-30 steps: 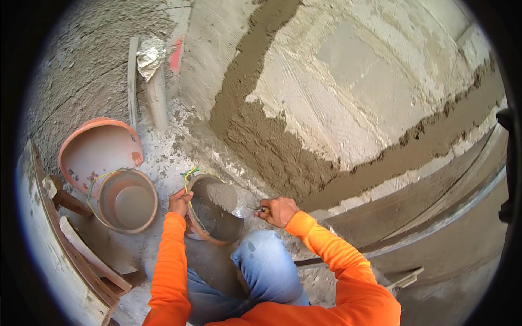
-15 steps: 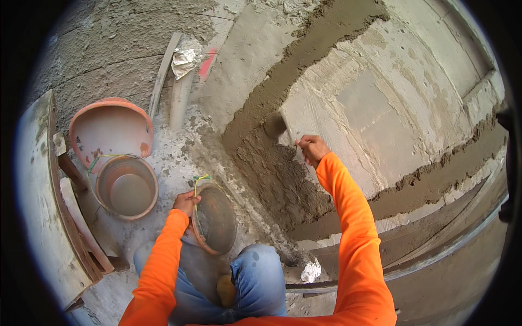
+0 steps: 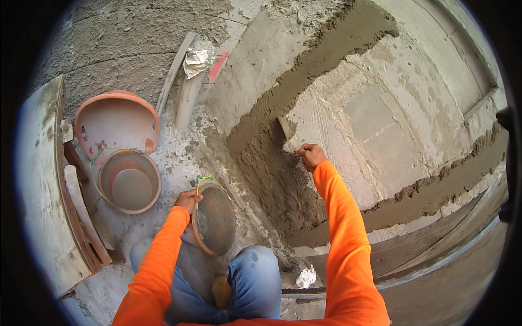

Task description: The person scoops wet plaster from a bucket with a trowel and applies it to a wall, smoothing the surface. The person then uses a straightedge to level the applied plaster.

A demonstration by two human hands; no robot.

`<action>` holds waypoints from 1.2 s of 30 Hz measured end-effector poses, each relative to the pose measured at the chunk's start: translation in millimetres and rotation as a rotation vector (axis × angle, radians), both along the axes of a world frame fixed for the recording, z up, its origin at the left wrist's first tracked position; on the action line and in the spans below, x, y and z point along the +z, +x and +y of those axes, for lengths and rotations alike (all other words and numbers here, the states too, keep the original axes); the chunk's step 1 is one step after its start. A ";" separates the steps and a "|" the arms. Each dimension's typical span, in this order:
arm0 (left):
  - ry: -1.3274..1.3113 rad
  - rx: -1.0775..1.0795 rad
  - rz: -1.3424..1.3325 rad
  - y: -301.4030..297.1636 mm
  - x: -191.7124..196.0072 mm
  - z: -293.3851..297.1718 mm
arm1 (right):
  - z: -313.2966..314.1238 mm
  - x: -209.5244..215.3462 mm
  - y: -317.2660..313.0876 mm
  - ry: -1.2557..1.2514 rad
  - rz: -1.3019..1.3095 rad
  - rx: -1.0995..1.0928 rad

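Note:
My right hand (image 3: 311, 156) is closed around a trowel, its grip hidden in my fingers. The trowel's thin blade (image 3: 287, 129) stands tilted at the inner edge of a dark band of wet mortar (image 3: 266, 108), beside the pale rough panel (image 3: 375, 125). My left hand (image 3: 188, 201) grips the rim of a tilted bucket (image 3: 216, 223) at its wire handle, in front of my knees. Some grey residue coats the inside of that bucket. Farther left, a second bucket (image 3: 129, 182) stands upright with grey liquid or slurry in it.
An orange scoop-shaped tub (image 3: 117, 122) leans behind the second bucket. Wooden boards (image 3: 46, 190) stand at the far left. A capped pipe (image 3: 188, 100) and a narrow strip of wood (image 3: 175, 73) rest by the back wall. Crumpled foil (image 3: 306, 277) lies near my right knee.
The view has shifted slightly. My right hand and the trowel have turned a little at the mortar's edge, showing more of the blade. My left hand stays on the bucket.

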State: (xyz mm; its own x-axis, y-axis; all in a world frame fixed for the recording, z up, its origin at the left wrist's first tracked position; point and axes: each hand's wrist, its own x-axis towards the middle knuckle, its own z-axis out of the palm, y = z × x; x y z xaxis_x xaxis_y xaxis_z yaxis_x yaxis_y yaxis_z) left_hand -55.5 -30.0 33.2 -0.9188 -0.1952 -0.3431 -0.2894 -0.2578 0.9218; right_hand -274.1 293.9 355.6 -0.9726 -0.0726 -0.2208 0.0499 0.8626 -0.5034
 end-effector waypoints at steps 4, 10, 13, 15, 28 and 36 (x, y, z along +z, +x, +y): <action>0.011 0.007 -0.049 0.0 8.4 -6.0 | 2.8 18.0 26.3 0.360 0.348 0.127; 0.070 -0.013 -0.017 1.4 15.8 -6.5 | -30.8 41.4 98.8 0.611 0.624 0.264; 0.115 -0.034 0.001 -1.8 7.8 -10.5 | -22.6 50.1 126.7 0.098 0.209 0.286; 0.070 -0.030 -0.002 -5.1 -0.4 -12.7 | -12.9 45.9 133.0 -0.523 -0.267 0.288; 0.091 -0.018 -0.020 -5.1 -3.6 -14.8 | 30.5 -67.3 131.9 0.074 0.073 0.415; 0.115 -0.229 -0.015 9.7 24.6 7.3 | -48.2 -287.8 232.6 0.581 -0.039 0.762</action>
